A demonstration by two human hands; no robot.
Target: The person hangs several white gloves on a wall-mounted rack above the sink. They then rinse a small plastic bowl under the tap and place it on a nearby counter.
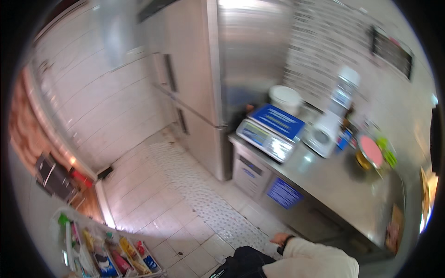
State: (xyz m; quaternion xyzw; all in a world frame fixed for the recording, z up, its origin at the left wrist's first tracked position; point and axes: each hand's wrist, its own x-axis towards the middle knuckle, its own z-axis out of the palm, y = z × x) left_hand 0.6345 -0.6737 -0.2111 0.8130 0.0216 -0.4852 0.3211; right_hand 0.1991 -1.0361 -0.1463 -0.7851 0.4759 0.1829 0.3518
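My right hand (280, 239), below a pale sleeve and a dark wristband, hangs over the tiled floor in front of the steel counter. Its fingers are small and blurred, and I see no object in it. My left hand is out of view. Nearest to the right hand is the front of the stainless steel counter (323, 177). A digital scale (269, 133) with a blue-covered platform sits at its left end. Beside the scale stands a white countertop appliance (326, 128). Behind the scale is a white lidded bucket (285, 98).
A tall steel refrigerator (194, 69) adjoins the counter. A pink round item (370, 151) and green objects (387, 151) lie farther right. At lower left, a divided bin (161, 271) holds several packages. A doorway sill (105, 205) edges the tiled floor (167, 208).
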